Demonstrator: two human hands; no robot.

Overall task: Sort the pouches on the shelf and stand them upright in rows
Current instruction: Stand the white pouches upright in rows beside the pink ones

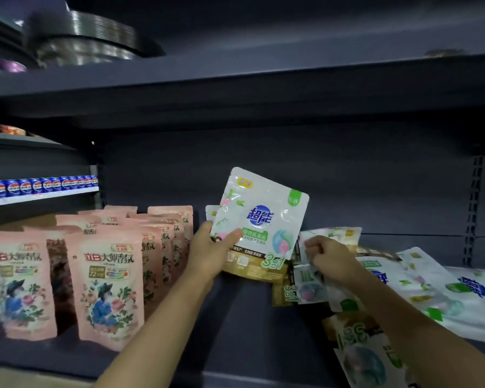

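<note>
**White pouch going upright beside the pink rows**

Object: white laundry-bead pouch (259,219), glossy film, gold band at the base. Held tilted over the bare middle of the shelf (235,317), its base at or just above the deck; which, I cannot tell. A second white pouch (211,212) shows just behind its left edge.

Handling, judged: light, soft-walled, lumpy fill that shifts; film looks slick. Likely to slump unless the base is spread flat. Best grip is the side seams low down, or the stiffer top seal.

Left hand (210,250): closed on the pouch's lower left corner, thumb across the front, fingers behind.

Right hand (326,257): fingers curled, pinching at the loose heap of white pouches (403,281) lying flat to the right. Whether it has one lifted is unclear.

Pink pouches (109,278) stand upright in rows on the left, just beside the left hand.
</note>
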